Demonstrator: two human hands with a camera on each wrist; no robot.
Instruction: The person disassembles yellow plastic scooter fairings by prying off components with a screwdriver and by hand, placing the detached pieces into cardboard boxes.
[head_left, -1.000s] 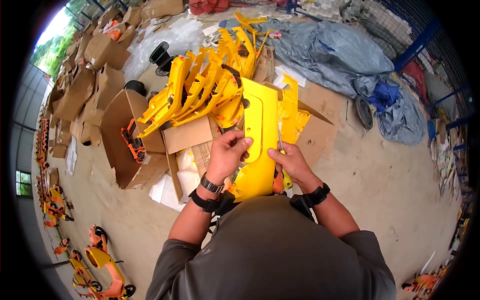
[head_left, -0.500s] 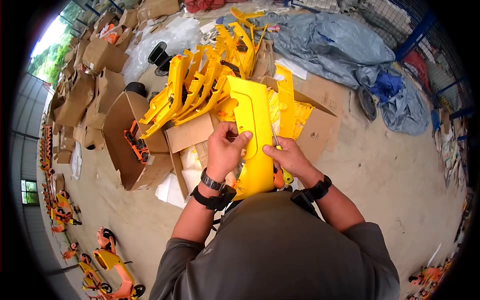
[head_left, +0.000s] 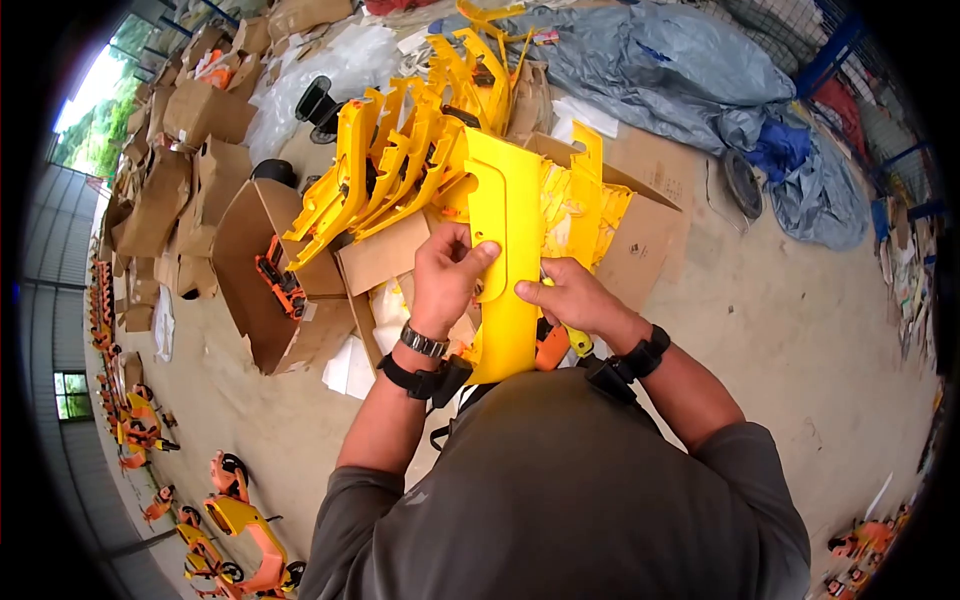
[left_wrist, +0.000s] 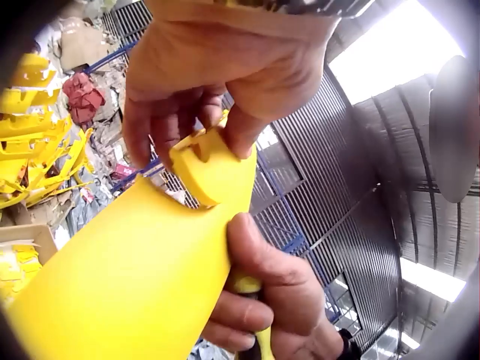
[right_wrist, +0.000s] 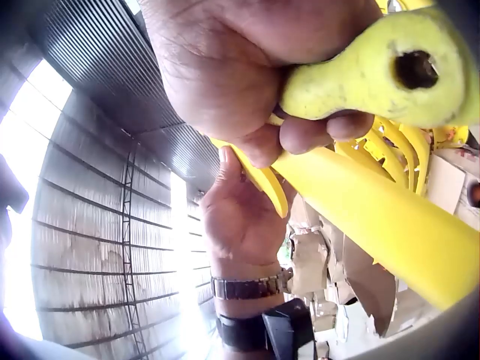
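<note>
A long curved yellow plastic panel (head_left: 512,335) stands upright before the person's torso, with a recessed outline and a small hole on its face. The left hand (head_left: 447,280) pinches its left edge, thumb on the front; the left wrist view shows those fingers on a notched yellow end piece (left_wrist: 217,169). The right hand (head_left: 580,300) lays its thumb on the panel's right edge. Curled inside that same hand is a screwdriver (right_wrist: 375,71) with a yellow handle, whose butt end has a hole. Its tip is hidden in the right wrist view.
Behind the panel lies a heap of similar yellow panels (head_left: 400,165). Opened cardboard boxes (head_left: 240,290) stand left, one with orange-and-black parts (head_left: 278,278). A grey tarp (head_left: 640,75) covers the floor at back right. Yellow-orange scooters (head_left: 245,520) stand at lower left.
Both hands and the yellow panel have shifted slightly left and up in the head view. The grips look the same, and the screwdriver stays in the right hand.
</note>
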